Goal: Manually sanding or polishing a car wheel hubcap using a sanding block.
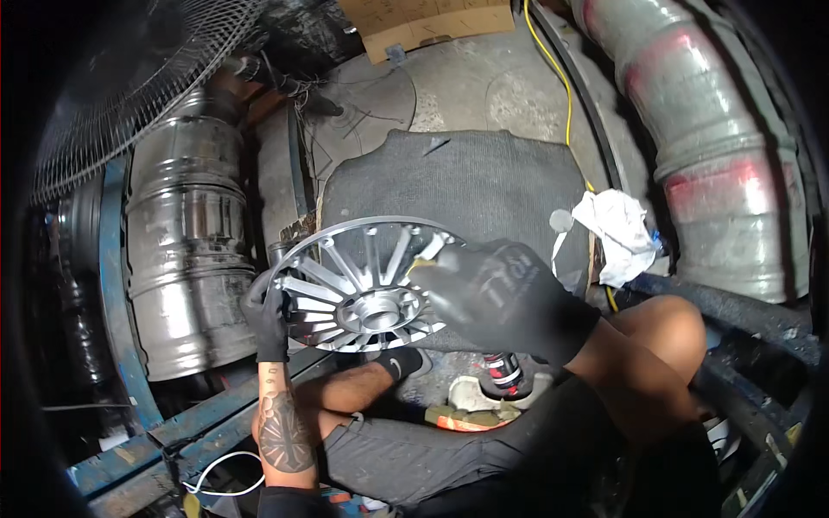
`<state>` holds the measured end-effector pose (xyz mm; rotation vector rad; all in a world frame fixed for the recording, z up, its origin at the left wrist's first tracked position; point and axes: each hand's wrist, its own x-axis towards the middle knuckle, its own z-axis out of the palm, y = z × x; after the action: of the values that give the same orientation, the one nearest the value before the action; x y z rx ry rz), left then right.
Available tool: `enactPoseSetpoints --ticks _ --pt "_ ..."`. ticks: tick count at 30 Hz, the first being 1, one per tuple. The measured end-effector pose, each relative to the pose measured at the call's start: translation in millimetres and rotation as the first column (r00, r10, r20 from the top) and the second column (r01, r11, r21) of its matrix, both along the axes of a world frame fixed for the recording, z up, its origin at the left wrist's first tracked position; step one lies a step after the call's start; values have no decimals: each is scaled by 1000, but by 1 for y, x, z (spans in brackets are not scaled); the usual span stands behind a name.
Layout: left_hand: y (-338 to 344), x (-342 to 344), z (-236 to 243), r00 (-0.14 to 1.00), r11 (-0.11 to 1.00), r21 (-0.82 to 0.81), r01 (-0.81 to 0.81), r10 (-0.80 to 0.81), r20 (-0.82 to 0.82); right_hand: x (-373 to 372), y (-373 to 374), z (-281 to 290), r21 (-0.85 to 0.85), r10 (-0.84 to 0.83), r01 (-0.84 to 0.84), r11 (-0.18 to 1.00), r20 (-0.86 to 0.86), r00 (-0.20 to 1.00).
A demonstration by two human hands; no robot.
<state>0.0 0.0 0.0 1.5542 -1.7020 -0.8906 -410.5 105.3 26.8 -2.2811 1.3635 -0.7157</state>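
Observation:
A silver multi-spoke wheel face [377, 311] is tilted up before me, its hub facing me. My left hand [266, 318], in a black glove, is wrapped round the wheel's left rim. Over the wheel's right side is my right hand [509, 289], gloved in black, with its fingers closed near the spokes. A small yellowish piece [420, 263] shows at its fingertips, too slight to name. The right hand is somewhat blurred and hides part of the rim. Beneath the wheel lies a dark ribbed mat [458, 177] over a bench or support.
Stacked silver wheel barrels stand at left [192, 250] and right [721, 164]. A large fan [147, 78] fills the upper left. White cloth [615, 233] hangs by the mat's right edge. A yellow cable [561, 78] runs along the floor. Below are a dark can [501, 371] and blue metal frames [129, 457].

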Motion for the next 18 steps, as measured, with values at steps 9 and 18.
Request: enactPoseSetpoints --ticks 9,18 --pt "-6 -44 5 997 996 -47 81 -82 -11 -12 14 -2 -235 -73 62 970 -38 997" --pt "34 -105 102 960 965 74 251 -257 107 -17 16 -7 -405 -81 82 910 20 997"
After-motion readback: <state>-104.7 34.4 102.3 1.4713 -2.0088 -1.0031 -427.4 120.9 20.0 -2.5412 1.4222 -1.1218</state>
